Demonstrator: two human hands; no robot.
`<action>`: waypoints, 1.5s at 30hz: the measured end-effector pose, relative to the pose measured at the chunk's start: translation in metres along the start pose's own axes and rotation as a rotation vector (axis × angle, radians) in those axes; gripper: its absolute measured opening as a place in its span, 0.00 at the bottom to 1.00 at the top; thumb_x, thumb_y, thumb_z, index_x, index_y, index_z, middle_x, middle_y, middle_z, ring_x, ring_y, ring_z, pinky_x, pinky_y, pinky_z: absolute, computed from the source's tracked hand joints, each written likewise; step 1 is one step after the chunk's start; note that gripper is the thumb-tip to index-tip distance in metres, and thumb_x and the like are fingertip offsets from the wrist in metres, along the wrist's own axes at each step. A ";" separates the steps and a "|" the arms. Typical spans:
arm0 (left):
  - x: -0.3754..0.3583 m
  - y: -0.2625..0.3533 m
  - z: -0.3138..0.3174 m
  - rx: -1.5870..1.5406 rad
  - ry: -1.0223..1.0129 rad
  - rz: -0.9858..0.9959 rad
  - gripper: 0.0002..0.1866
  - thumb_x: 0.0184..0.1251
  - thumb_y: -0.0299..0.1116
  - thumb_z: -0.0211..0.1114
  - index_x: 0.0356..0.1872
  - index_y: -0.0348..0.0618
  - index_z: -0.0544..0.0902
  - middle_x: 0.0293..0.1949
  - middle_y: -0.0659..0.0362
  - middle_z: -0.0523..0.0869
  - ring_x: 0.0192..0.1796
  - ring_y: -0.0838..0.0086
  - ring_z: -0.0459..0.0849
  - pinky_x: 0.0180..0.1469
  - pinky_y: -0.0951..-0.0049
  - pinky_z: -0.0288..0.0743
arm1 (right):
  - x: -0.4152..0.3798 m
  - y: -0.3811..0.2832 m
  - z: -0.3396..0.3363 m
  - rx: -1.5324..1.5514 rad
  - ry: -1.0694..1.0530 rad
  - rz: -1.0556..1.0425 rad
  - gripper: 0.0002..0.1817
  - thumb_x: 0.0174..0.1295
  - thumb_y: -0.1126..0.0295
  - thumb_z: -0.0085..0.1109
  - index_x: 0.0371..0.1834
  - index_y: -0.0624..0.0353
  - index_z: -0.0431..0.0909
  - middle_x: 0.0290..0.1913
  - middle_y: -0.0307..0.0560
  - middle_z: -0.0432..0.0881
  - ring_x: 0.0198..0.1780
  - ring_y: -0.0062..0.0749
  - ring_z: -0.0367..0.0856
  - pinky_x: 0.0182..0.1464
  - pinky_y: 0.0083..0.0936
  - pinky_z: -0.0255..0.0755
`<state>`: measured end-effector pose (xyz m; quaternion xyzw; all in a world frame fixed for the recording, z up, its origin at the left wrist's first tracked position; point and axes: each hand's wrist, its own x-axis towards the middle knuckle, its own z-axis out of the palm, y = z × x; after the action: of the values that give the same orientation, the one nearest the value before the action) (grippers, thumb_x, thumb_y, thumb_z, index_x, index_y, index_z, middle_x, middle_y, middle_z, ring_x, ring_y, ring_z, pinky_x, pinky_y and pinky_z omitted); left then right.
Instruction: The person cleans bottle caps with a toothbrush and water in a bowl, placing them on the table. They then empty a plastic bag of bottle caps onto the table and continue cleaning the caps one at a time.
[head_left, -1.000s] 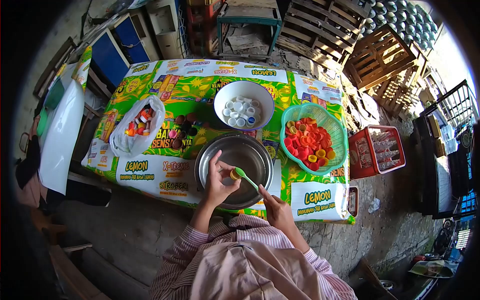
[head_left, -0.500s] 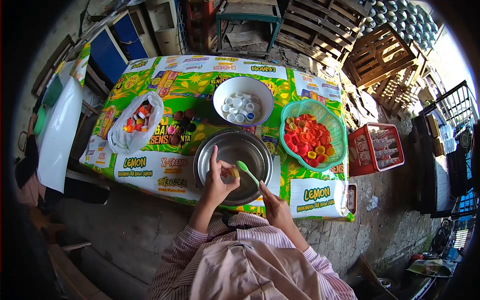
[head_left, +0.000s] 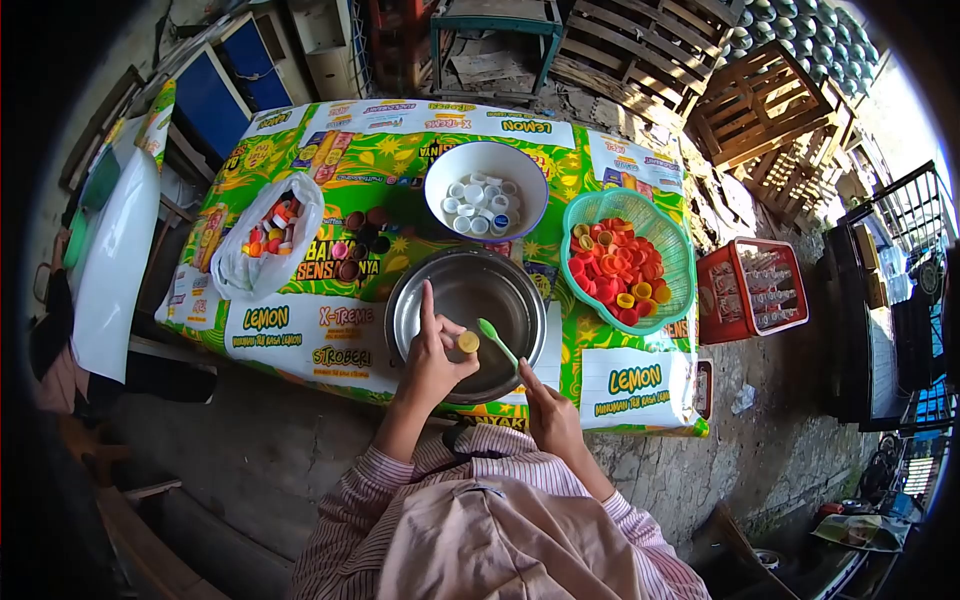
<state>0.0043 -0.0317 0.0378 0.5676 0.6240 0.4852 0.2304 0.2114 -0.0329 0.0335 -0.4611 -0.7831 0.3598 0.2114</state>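
Over the steel bowl (head_left: 400,300), my left hand (head_left: 430,362) pinches a yellow bottle cap (head_left: 468,342) between thumb and fingers, index finger pointing up. My right hand (head_left: 550,408) grips the handle of a green-headed toothbrush (head_left: 497,340), its bristle end close to the cap but apart from it. A white bowl (head_left: 437,214) holding white caps (head_left: 482,207) stands behind the steel bowl. To the right, red, orange and yellow caps (head_left: 618,262) fill part of a green plastic basket (head_left: 676,245).
At left, a plastic bag (head_left: 240,268) contains mixed coloured caps. Dark and pink caps (head_left: 362,245) lie loose on the printed table cover (head_left: 270,345). A red crate (head_left: 718,290) stands right of the table; wooden pallets (head_left: 640,60) lean behind.
The yellow cap has turned so its round face shows toward me, and the left index finger has risen a little. The toothbrush stays nearly in place.
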 end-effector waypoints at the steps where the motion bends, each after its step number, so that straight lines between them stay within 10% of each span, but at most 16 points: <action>1: 0.000 0.002 -0.001 0.036 0.000 -0.013 0.57 0.41 0.21 0.67 0.69 0.41 0.35 0.30 0.56 0.79 0.28 0.73 0.77 0.37 0.76 0.74 | 0.001 0.001 -0.002 -0.002 -0.001 0.000 0.27 0.59 0.79 0.47 0.64 0.48 0.64 0.33 0.59 0.79 0.30 0.54 0.79 0.30 0.38 0.71; 19: 0.003 -0.007 -0.003 -0.261 -0.084 -0.058 0.53 0.47 0.25 0.68 0.69 0.40 0.37 0.33 0.54 0.82 0.32 0.73 0.80 0.41 0.75 0.74 | -0.005 0.006 -0.010 0.002 0.048 0.002 0.26 0.60 0.76 0.48 0.64 0.49 0.64 0.34 0.58 0.79 0.29 0.52 0.78 0.29 0.36 0.71; 22: 0.008 -0.008 -0.003 -0.143 -0.136 -0.002 0.52 0.44 0.25 0.70 0.69 0.41 0.44 0.34 0.59 0.82 0.34 0.73 0.77 0.42 0.73 0.71 | -0.006 0.004 -0.006 -0.022 0.081 -0.004 0.26 0.60 0.74 0.48 0.64 0.48 0.62 0.32 0.58 0.80 0.28 0.51 0.79 0.29 0.38 0.72; 25: 0.011 -0.010 -0.010 0.467 -0.344 0.134 0.30 0.47 0.32 0.69 0.56 0.47 0.73 0.35 0.60 0.78 0.41 0.66 0.76 0.45 0.66 0.70 | -0.007 0.004 -0.002 -0.008 0.162 0.049 0.25 0.59 0.72 0.51 0.62 0.48 0.65 0.31 0.57 0.80 0.26 0.48 0.79 0.28 0.36 0.73; 30: 0.017 0.003 -0.001 0.200 -0.236 0.094 0.14 0.54 0.32 0.65 0.43 0.43 0.78 0.37 0.57 0.77 0.43 0.63 0.76 0.47 0.65 0.69 | -0.008 0.011 -0.006 -0.017 0.173 0.096 0.20 0.56 0.70 0.56 0.54 0.53 0.70 0.32 0.53 0.81 0.25 0.45 0.80 0.26 0.35 0.73; 45: 0.148 -0.017 0.166 -0.777 -0.453 -0.306 0.15 0.63 0.24 0.56 0.51 0.35 0.69 0.44 0.55 0.78 0.41 0.77 0.80 0.41 0.80 0.77 | -0.042 0.034 -0.045 -0.094 0.467 0.237 0.15 0.57 0.76 0.54 0.48 0.62 0.71 0.24 0.54 0.77 0.20 0.43 0.77 0.22 0.31 0.67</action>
<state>0.0985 0.1656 -0.0080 0.4324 0.4070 0.5072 0.6246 0.2808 -0.0427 0.0370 -0.6295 -0.6695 0.2291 0.3209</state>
